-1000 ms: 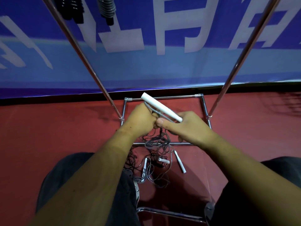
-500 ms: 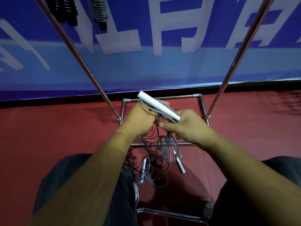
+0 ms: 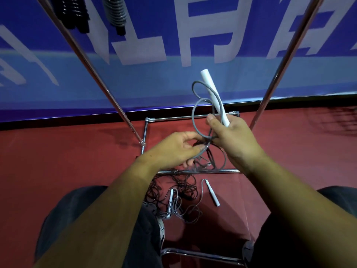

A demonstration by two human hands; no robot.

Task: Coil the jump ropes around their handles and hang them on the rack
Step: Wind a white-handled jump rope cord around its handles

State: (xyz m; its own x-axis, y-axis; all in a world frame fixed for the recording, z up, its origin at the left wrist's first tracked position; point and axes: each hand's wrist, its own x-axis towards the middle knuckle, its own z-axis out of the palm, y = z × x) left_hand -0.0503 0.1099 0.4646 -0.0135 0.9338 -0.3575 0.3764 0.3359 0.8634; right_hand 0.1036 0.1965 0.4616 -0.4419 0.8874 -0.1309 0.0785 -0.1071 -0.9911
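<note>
Jump rope, white handle and grey cord: held upright before the rack, fingers of right hand clenched round the handle's lower end, fingers of left hand pinching the cord just below. Two slack loops about the handle, coiling barely begun by appearance. Two coiled ropes hanging top left; tangle on the floor not yet coiled.

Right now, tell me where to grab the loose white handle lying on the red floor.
Probably pinch the white plastic handle mid-shaft from above: it lies flat, apart from the tangled ropes, and its grey cord leaves only the far end.
</note>
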